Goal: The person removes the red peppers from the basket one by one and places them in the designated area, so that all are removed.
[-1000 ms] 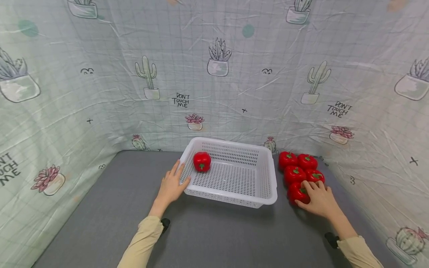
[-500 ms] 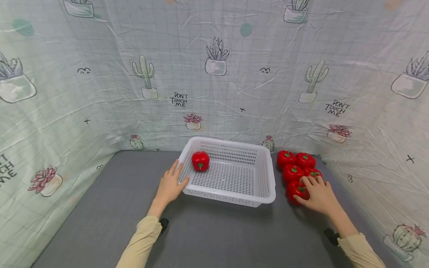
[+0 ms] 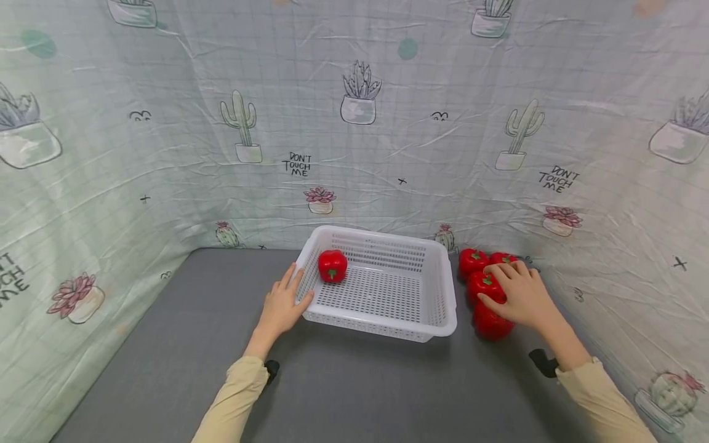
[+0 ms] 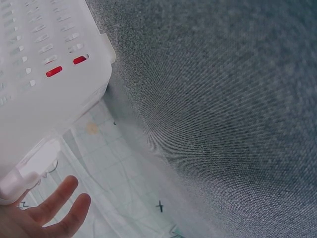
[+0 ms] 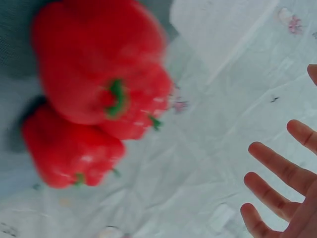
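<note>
My left hand (image 3: 280, 307) rests at the left rim of a white perforated plastic basket (image 3: 371, 321), fingers stretched out along it. In the left wrist view two of its fingers (image 4: 59, 196) extend free beside the basket's edge. Inside the basket, at the left, stands a red bell pepper (image 3: 332, 266) with a green stem. My right hand (image 3: 523, 295) hovers, fingers spread, over several red bell peppers right of the basket: a front one (image 3: 492, 325), a middle one (image 3: 482, 288) and a back one (image 3: 471, 263). In the right wrist view the fingers are apart from the peppers (image 5: 99, 54).
A grey tabletop (image 3: 354, 387) lies under everything. Patterned cloth (image 3: 388, 154) with cactus drawings encloses the back and both sides. The peppers stand close to the cloth at the back right.
My right hand has risen off the front pepper and shifted back over the group, hiding one on the right. The left hand and the basket stay put.
</note>
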{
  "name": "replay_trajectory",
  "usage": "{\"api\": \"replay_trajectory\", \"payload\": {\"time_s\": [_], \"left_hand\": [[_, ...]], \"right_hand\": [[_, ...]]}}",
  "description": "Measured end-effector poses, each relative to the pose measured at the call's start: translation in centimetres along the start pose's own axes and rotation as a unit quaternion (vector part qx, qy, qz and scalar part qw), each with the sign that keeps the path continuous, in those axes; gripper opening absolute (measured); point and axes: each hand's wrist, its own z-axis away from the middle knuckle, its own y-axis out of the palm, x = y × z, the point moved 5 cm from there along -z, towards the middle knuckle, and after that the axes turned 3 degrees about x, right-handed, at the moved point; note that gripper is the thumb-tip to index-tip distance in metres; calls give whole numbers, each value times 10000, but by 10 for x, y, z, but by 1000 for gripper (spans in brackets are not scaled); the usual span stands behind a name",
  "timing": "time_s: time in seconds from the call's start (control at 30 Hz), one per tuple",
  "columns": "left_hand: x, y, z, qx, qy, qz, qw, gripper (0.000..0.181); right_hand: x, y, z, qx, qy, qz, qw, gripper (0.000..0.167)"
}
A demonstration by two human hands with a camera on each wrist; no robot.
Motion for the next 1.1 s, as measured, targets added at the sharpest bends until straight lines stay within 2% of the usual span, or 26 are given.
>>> {"api": "replay_trajectory", "payload": {"time_s": [0.3, 0.5, 0.63, 0.83, 1.1], "left_hand": [[1, -1, -1, -7, -28, -36, 10000, 61], [2, -2, 1, 18, -31, -24, 10000, 61], [5, -2, 3, 24, -87, -79, 9999, 61], [4, -4, 4, -5, -72, 17, 10000, 60], [-1, -2, 1, 47, -79, 57, 9999, 60]], "right_hand": [[25, -21, -51, 70, -555, 54, 9984, 47], [56, -21, -84, -61, -1211, 35, 9926, 37], [78, -14, -105, -24, -1434, -153, 9895, 30], [104, -3, -137, 119, -1455, -387, 9885, 27], [122, 34, -169, 228, -1350, -608, 9887, 27]]}}
